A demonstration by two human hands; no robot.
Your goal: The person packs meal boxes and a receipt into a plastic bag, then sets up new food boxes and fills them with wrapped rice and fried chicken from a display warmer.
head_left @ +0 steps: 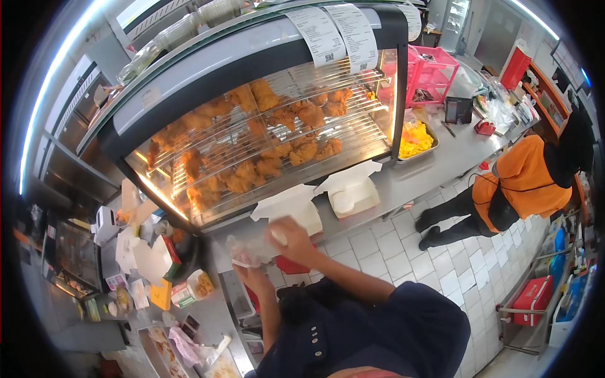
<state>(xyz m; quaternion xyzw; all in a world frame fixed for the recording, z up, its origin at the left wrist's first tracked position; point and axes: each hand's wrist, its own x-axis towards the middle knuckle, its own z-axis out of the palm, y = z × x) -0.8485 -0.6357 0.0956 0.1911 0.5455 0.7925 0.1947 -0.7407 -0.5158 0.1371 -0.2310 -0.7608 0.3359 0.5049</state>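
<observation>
My left hand (257, 281) is closed on a clear plastic bag (243, 253) with small pale items inside, low beside the counter edge. My right hand (295, 244), slightly blurred, curls around a white rounded thing (278, 236), partly hidden by the fingers. Just beyond it stands an open white takeaway box (301, 211) with its lid raised. To the right is a second open takeaway box (362, 196), with a white rounded lump (343, 201) inside.
A heated glass display case (252, 47) with fried chicken (242, 176) fills the back. Yellow packets lie in a metal tray (416, 140) on its right. Boxes and a yellow card (161, 296) crowd the left counter. A person in orange (529, 183) stands at right.
</observation>
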